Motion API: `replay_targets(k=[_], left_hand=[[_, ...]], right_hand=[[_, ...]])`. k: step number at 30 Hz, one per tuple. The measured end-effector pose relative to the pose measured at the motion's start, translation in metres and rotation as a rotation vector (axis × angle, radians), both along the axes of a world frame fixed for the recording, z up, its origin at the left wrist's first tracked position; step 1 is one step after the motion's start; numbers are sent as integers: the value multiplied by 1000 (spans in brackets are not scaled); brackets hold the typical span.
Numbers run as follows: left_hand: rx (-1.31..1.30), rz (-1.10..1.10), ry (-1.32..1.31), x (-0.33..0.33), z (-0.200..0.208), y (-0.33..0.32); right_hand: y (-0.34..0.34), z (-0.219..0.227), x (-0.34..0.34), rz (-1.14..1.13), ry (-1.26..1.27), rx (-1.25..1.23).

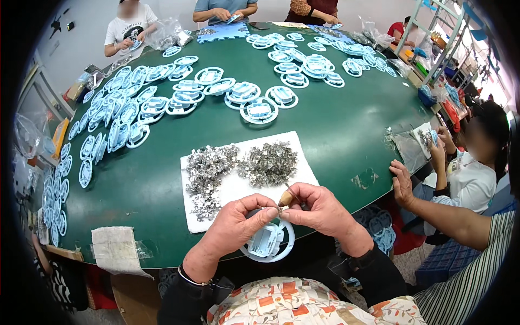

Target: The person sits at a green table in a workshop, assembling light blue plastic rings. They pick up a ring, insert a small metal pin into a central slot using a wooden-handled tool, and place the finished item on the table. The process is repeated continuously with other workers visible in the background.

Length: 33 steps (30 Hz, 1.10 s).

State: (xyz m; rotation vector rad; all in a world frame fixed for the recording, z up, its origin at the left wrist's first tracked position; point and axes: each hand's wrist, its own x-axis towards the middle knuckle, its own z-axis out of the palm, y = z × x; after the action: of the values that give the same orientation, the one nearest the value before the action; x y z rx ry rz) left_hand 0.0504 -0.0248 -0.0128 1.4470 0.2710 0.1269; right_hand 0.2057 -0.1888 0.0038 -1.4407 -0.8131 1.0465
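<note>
Close to my body, a light-blue plastic steering-wheel-shaped part (pixel 287 245) hangs below my fingertips, its boxy centre facing up. My left hand (pixel 238 223) is closed, thumb and forefinger pinched at the part's upper edge. Opposite it, my right hand (pixel 320 214) is closed around a small tool with a wooden handle (pixel 285 199) and a thin dark shaft. The fingertips of both hands nearly meet; a tiny piece between them is too small to make out. Just beyond lies a white board (pixel 227 190) bearing two piles of small shiny metal clips (pixel 269 164).
Many more light-blue parts (pixel 260 110) spread over the green table (pixel 346 141), mostly left and far. A pale cloth pad (pixel 115 244) lies at the near left edge. Co-workers sit around; one person's hand (pixel 402 184) rests on the right edge.
</note>
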Motion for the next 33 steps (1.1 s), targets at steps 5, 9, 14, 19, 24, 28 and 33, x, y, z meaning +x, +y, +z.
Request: replay_targets(k=[5,9,14,19,24,28,33], left_hand=[[102,-34,100,-2,10,-2],[229,-50,144,-2,22,-4],[339,-30,90,-4,22,-6],[377,104,124,-6,2,-3],[434,152,282,-5,-2,0],[425,158,257,-6,-9,1],[439,170,253,-3,-17,-1]], right_hand=[[-5,16,0,1,-151,-7],[-7,22,3,59,-265,-59],[-7,15,6,109,-112,-53],[-12,5,-3,-12,-172,-38],[2,-8,-17,29,-657,110],[8,-13,-18,77,-817,127],[13,-15,-20,144,-1027,92]])
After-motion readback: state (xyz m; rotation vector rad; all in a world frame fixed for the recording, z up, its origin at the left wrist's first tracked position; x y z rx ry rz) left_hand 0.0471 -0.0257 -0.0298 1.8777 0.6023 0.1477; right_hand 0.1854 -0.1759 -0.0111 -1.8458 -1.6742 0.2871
